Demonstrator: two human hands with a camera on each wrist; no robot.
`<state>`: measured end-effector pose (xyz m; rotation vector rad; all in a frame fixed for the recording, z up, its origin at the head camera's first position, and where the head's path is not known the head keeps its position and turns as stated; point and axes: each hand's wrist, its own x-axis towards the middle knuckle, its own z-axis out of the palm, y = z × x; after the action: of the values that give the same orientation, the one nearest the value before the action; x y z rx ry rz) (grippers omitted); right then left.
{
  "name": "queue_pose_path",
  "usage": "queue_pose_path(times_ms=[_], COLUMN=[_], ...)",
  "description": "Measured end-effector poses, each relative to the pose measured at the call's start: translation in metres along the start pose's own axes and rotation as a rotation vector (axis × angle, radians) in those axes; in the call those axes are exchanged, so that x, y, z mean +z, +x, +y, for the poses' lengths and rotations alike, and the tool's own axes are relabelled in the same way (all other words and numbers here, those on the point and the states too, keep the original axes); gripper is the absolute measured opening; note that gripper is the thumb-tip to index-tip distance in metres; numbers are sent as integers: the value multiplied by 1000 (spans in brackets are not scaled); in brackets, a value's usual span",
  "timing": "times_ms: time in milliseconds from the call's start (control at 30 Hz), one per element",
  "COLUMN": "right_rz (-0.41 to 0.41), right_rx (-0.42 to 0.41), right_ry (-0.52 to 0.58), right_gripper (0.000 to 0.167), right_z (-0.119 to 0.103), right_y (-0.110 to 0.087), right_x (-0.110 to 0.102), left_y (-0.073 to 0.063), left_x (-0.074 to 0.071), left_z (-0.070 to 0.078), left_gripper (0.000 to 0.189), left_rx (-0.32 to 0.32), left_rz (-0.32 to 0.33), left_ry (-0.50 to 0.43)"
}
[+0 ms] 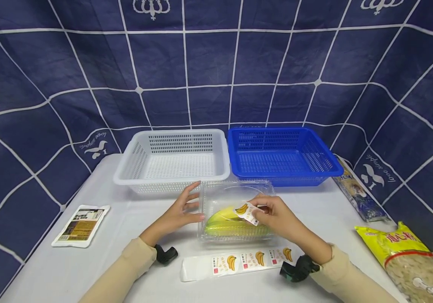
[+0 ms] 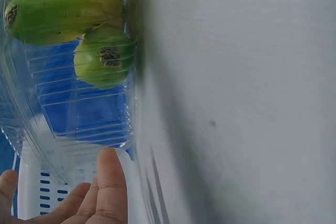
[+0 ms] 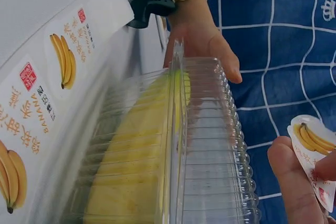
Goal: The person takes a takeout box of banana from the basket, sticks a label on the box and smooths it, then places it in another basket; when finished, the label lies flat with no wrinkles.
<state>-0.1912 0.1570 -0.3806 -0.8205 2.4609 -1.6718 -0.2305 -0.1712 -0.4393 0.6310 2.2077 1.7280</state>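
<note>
A clear plastic clamshell box (image 1: 216, 193) stands closed at the middle of the table, with yellow-green bananas (image 1: 219, 224) inside. My right hand (image 1: 279, 216) pinches a white banana sticker (image 1: 244, 212) between thumb and fingers above the lid; the right wrist view shows this sticker (image 3: 311, 142) apart from the box. At the box's left side is my left hand (image 1: 176, 214), fingers spread and holding nothing. Its thumb (image 2: 111, 182) reaches the box wall; whether it touches cannot be told. In front of the box lies a strip of banana stickers (image 1: 201, 267).
Behind the box stand a white basket (image 1: 175, 181) and a blue basket (image 1: 284, 180), side by side. A white flat packet (image 1: 80, 227) lies at the left. On the right are a yellow bag (image 1: 410, 256) and a blue-and-gold packet (image 1: 360, 195).
</note>
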Motion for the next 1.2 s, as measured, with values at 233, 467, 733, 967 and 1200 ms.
queue_pose_path(times_ms=[233,467,733,967,1200], right_rz=[-20,-12,-34,-61,-73], right_rx=[95,84,124,161,222], right_ry=[107,35,84,84,66], right_gripper=[15,16,38,45,47], right_z=[-1,1,8,15,23], right_y=[6,11,23,36,44], right_x=[-1,-2,-6,-13,-12], left_y=[5,8,11,11,11], left_x=[3,5,8,8,9], left_z=[2,5,6,5,3], left_gripper=[107,112,108,109,108], left_rx=[-2,-3,17,21,22], left_rz=[-20,-66,-62,-59,-60], left_ry=[-15,-20,10,23,19])
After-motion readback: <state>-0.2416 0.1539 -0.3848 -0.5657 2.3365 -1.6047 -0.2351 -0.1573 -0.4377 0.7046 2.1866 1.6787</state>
